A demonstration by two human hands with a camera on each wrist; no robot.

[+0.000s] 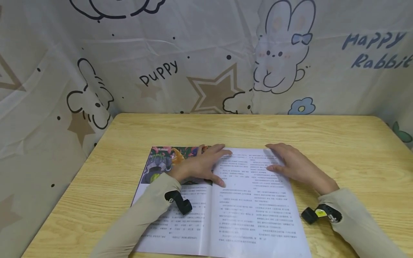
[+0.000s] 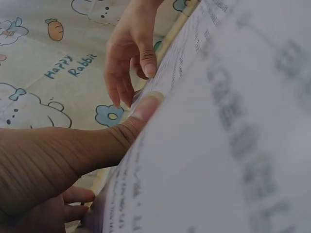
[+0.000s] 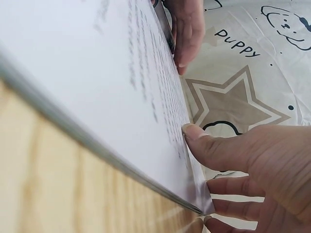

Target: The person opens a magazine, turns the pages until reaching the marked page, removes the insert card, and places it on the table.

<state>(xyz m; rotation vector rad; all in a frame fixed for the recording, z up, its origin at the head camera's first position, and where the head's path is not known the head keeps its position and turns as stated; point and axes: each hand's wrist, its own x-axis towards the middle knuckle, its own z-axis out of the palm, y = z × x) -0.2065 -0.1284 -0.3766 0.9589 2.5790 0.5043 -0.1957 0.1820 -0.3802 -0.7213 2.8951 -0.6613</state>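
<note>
An open magazine (image 1: 251,215) lies on the table, with a colour picture (image 1: 158,161) at the top of its left page and printed text below and on the right page. My left hand (image 1: 200,165) rests across the fold near the top, its fingers spread and its thumb on the right page. At the upper right corner, my right hand (image 1: 298,168) touches the magazine, fingers extended along the edge. In the right wrist view its thumb (image 3: 214,145) lies on the page, with the other fingertips right at the corner.
The wooden table (image 1: 338,143) extends behind and to both sides of the magazine. A patterned cloth (image 1: 206,53) with cartoon animals and stars hangs behind it and at the sides. Small black cameras (image 1: 184,206) are strapped to both wrists, over light sleeves (image 1: 145,215).
</note>
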